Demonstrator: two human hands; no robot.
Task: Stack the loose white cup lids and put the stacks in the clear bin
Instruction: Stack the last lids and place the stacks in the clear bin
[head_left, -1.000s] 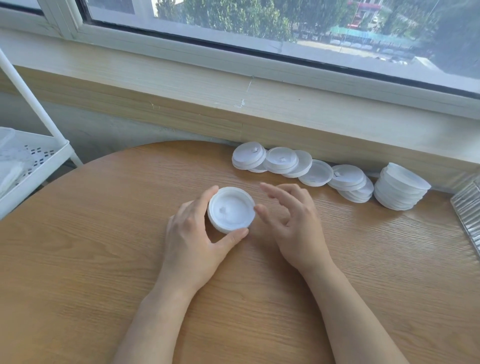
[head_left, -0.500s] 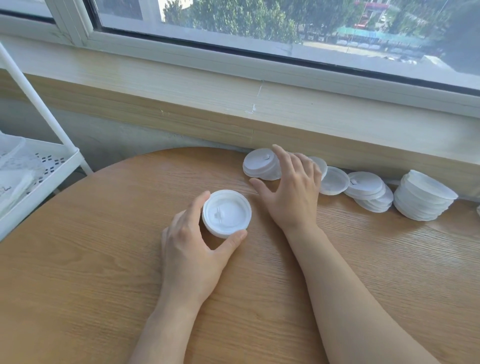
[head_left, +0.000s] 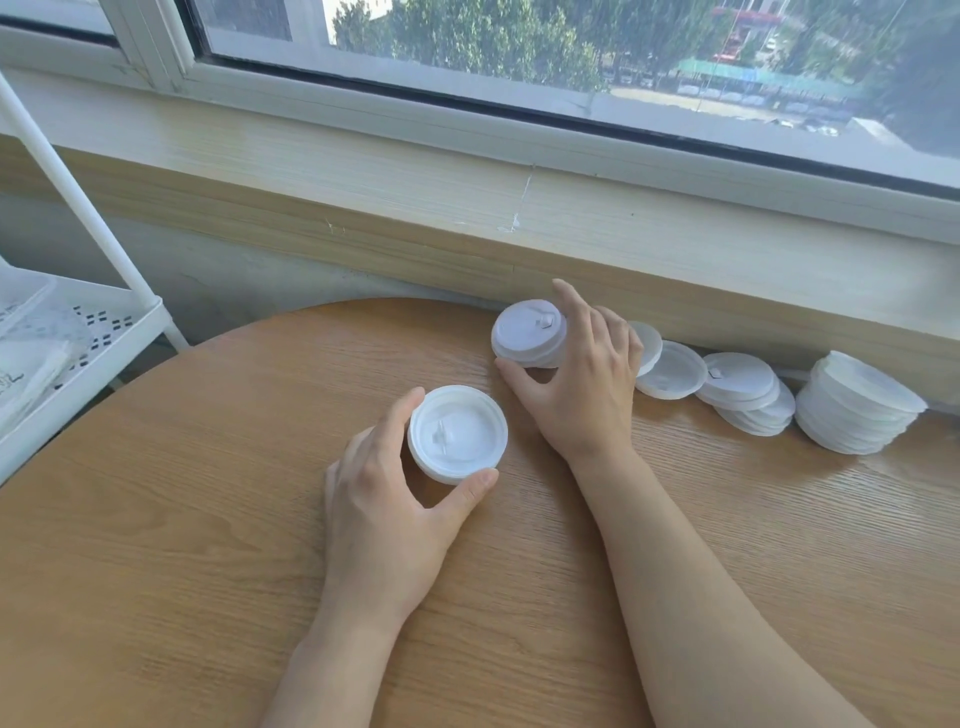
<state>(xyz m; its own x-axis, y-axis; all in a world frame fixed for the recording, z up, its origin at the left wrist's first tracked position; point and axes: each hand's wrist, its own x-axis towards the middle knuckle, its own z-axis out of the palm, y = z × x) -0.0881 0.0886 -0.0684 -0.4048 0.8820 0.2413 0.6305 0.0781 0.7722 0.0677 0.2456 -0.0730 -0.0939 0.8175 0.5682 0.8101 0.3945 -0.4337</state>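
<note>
My left hand (head_left: 387, 499) grips a short stack of white cup lids (head_left: 457, 434) between thumb and forefinger, standing on the round wooden table (head_left: 208, 545). My right hand (head_left: 582, 379) is further back, thumb and fingers curled round the leftmost loose lids (head_left: 527, 332) at the table's far edge. More loose lids (head_left: 675, 370) and an overlapping pile (head_left: 743, 392) lie in a row to the right. A taller leaning stack of lids (head_left: 857, 410) ends the row. The clear bin is out of view.
A wooden window sill (head_left: 519, 218) runs right behind the row of lids. A white wire rack shelf (head_left: 78, 332) with a slanted post stands to the left of the table.
My right hand reached from beside the held stack back to the row and closed round the leftmost lids. My left hand stayed on its stack. The camera shifted left, losing the bin's corner.
</note>
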